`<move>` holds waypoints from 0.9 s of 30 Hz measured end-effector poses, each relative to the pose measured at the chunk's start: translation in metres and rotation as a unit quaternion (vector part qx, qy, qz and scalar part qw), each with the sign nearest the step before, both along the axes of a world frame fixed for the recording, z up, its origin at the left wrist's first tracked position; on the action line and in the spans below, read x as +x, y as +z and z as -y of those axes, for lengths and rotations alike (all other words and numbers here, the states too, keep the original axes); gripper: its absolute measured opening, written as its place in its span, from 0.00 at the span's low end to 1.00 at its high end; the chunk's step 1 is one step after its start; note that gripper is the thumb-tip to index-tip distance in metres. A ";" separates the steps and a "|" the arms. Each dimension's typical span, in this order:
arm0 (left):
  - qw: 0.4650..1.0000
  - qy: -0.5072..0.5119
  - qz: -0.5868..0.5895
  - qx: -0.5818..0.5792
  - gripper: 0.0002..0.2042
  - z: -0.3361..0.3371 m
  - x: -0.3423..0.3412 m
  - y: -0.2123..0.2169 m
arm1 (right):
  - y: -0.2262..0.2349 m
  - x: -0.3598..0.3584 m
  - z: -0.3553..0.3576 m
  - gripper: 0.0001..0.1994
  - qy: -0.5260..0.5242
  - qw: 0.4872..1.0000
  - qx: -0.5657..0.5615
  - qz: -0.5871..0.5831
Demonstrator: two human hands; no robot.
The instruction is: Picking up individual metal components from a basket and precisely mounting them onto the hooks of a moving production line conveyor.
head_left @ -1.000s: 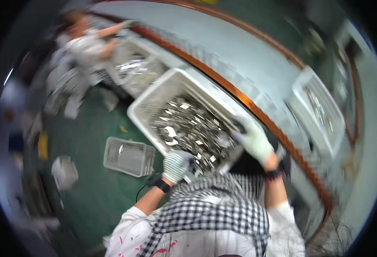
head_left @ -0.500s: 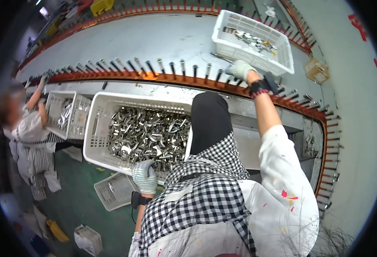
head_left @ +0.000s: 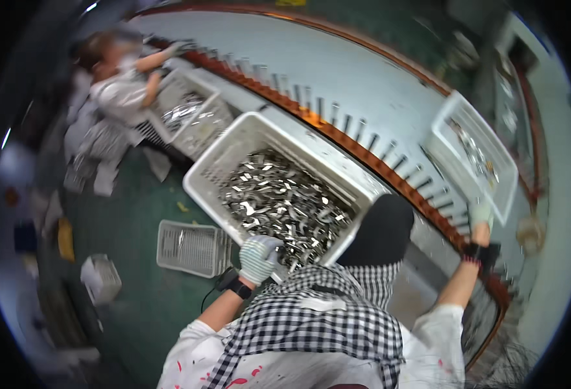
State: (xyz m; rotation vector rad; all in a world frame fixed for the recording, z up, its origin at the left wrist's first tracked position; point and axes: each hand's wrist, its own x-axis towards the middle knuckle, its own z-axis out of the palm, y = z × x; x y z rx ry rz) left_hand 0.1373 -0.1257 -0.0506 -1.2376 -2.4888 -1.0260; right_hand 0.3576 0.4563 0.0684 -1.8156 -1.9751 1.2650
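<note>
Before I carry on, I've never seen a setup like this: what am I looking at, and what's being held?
No machine here: you see a person's gloved hands through a fisheye camera on their head, looking down, so straight edges bend. The left hand, in a striped glove, is at the near edge of a large white crate of shiny metal pieces. The right hand is by the near end of a smaller white basket on the pale surface. Blur hides whether either hand holds anything. A co-worker is at upper left.
</note>
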 end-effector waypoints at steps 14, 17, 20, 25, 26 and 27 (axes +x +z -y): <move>0.996 0.046 0.032 -0.064 0.11 0.021 0.002 0.008 | -0.005 -0.096 0.090 0.10 0.228 0.890 0.391 0.054; 0.996 0.041 0.037 -0.074 0.10 0.015 0.001 0.004 | 0.008 -0.120 0.119 0.11 0.230 0.914 0.300 -0.147; 0.978 0.067 0.197 0.017 0.14 0.016 -0.005 0.013 | -0.009 -0.160 0.154 0.11 0.265 0.904 0.121 -0.314; 0.882 0.293 0.269 0.252 0.16 0.076 -0.077 0.099 | -0.003 -0.196 0.262 0.25 0.465 0.839 -0.056 -0.276; 0.880 0.325 0.176 0.298 0.16 0.104 -0.101 0.111 | 0.011 -0.194 0.275 0.29 0.516 0.817 -0.002 -0.259; 0.871 0.353 0.078 0.334 0.16 0.133 -0.116 0.120 | 0.023 -0.191 0.283 0.32 0.562 0.788 0.052 -0.244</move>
